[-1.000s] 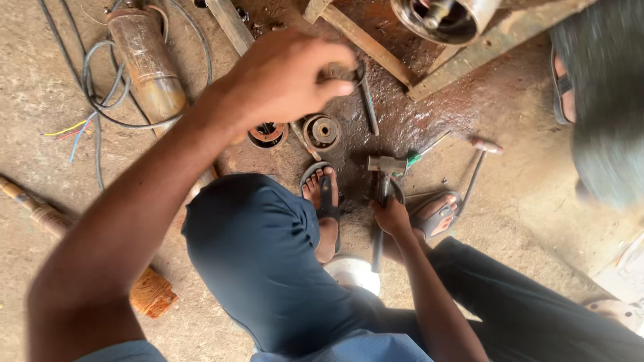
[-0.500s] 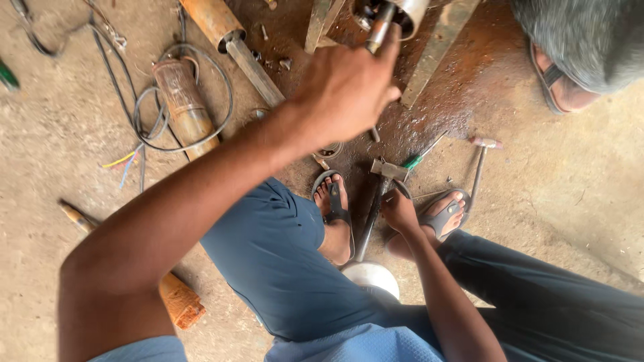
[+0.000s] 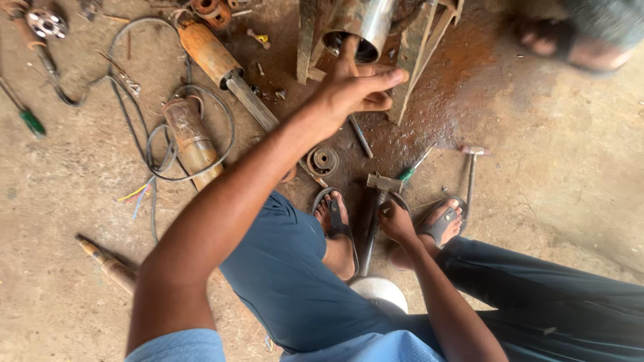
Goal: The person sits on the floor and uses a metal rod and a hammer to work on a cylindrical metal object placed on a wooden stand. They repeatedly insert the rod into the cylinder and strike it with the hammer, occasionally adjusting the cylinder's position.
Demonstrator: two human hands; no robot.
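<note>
My left hand reaches forward with its fingers apart. Its index finger touches the open mouth of a shiny steel cylinder, which lies among rusty angle-iron bars. It holds nothing. My right hand rests low between my sandalled feet and is closed around the handle of a hammer. The hammer's head lies on the ground just ahead of my fingers.
A rusty pump body, a second rusty tube and looped cables lie to the left. A round metal fitting, a green-handled screwdriver and a second hammer lie nearby. Another person's sandalled foot is at the top right.
My left hand has moved forward from a loose fist to the cylinder's mouth and spread its fingers. My right hand has stayed on the hammer. The view has tilted forward.
</note>
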